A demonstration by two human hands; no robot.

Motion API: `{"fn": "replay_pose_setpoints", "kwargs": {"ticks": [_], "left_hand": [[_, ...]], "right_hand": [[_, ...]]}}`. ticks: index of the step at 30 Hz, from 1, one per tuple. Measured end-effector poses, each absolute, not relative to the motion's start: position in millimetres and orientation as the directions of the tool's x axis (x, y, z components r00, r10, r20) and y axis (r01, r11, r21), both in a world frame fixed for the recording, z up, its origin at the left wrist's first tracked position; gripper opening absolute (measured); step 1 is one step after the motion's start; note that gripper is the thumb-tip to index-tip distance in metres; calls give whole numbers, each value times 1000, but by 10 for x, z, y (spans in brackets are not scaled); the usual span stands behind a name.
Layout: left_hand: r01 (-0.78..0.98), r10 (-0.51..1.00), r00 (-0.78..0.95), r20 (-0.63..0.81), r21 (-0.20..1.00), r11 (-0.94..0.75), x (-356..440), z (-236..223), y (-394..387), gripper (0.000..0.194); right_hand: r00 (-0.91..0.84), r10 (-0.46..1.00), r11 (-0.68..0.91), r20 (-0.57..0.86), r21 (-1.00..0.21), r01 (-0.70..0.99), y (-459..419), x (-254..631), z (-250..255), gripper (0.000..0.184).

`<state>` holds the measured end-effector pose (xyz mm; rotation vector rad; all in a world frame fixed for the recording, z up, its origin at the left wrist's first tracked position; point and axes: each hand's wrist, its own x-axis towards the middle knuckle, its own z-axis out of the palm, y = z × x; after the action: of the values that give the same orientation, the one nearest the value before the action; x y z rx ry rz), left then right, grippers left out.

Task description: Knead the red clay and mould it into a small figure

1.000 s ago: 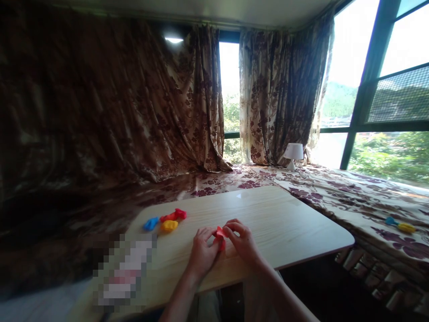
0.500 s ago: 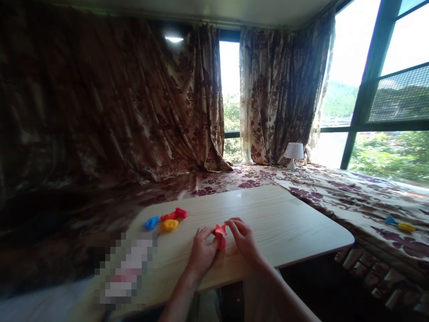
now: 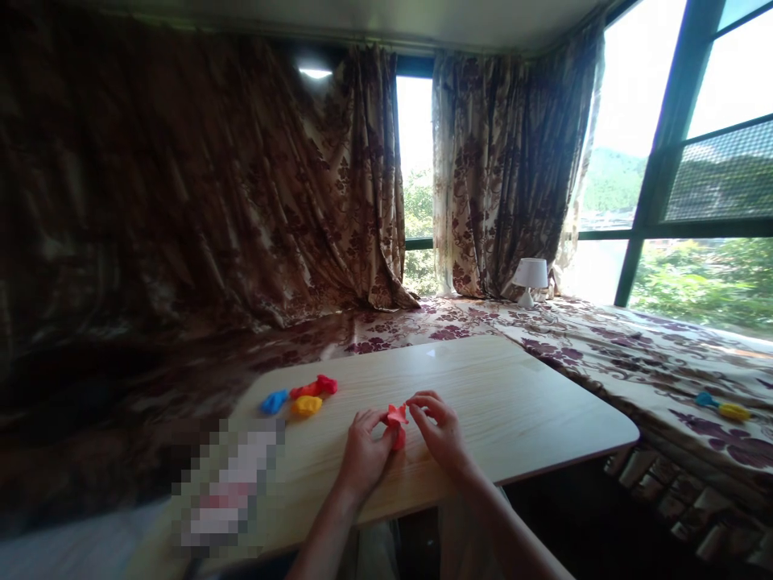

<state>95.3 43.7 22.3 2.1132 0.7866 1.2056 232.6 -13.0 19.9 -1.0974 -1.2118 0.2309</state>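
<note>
Red piece: lower centre of frame, on table, pinched between fingertips of left hand and right hand, both resting on the tabletop. Blue lump, yellow lump, red lump: clustered left of hands. Lamp: centre right.

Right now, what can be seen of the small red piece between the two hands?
The red piece looks like soft, crumpled or pinched material, bright red-orange, with points sticking up. It sits on the pale wooden table near its front edge. The left hand and right hand touch it from either side with their fingertips.
</note>
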Motion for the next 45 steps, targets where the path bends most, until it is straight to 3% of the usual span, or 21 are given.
{"fn": "replay_pose_setpoints", "kwargs": {"ticks": [25,45], "left_hand": [[205,698,453,555,697,-687,967,205,443,17],[199,698,448,558,699,-687,960,192,442,15]], "right_hand": [[376,710,480,596,-799,362,-99,2330,167,20],[394,672,453,628,-768,453,-130,2321,213,22]]}}
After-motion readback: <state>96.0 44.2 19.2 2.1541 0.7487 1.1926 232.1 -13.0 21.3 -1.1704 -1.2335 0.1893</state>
